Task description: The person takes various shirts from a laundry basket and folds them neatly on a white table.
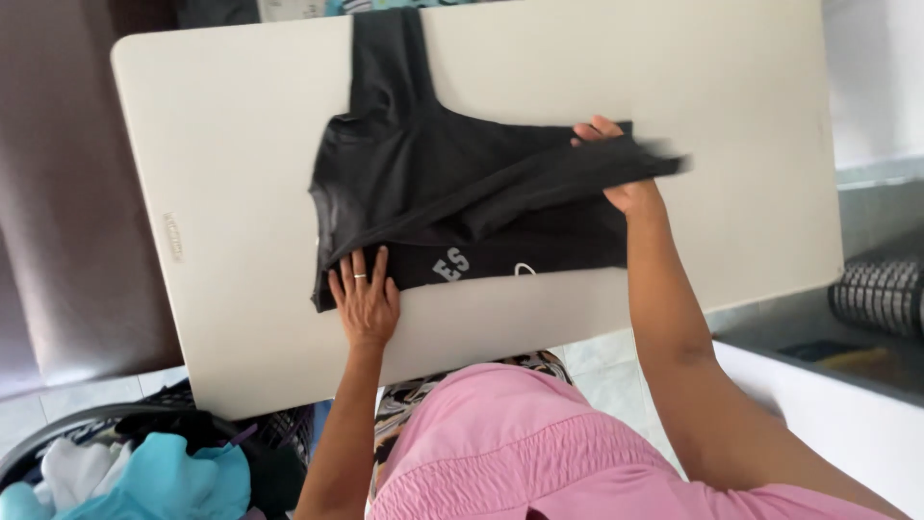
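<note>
Black shirt (433,188) lies on the white table (241,125). Left hand (364,299) presses flat, fingers spread, on its near edge. Right hand (621,164) pinches a lifted fold at its far side.

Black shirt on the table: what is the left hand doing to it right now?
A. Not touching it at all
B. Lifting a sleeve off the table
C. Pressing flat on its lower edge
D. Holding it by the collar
C: the left hand lies flat, fingers spread, on the lower edge of the black shirt, while the right hand lifts a fold of fabric over the white table.
</note>
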